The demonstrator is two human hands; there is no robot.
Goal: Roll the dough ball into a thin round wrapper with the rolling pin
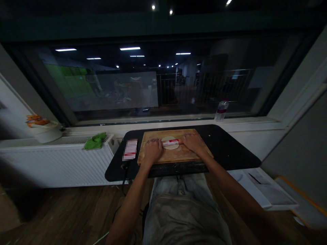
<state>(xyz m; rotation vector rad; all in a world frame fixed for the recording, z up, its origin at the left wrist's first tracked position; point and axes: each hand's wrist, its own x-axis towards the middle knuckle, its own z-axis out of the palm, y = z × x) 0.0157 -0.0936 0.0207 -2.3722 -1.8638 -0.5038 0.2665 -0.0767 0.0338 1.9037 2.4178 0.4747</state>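
Observation:
A round, flat piece of dough (171, 147) lies on a wooden cutting board (176, 158). Across it rests a short rolling pin (170, 143) with a red and white printed wrapper round its middle. My left hand (153, 149) is closed over the pin's left end, which it hides. At the other end, my right hand (193, 142) grips the pin, and a bit of reddish end shows beside its fingers. Both hands sit low over the board, on either side of the dough.
The board lies on a black table (230, 149), with a pixelated phone-like object (130, 149) at left. A plastic bottle (221, 110) stands on the windowsill. A green cloth (95, 141) and a white bowl (47, 132) are on the radiator (63, 170). A white box (270, 190) is at lower right.

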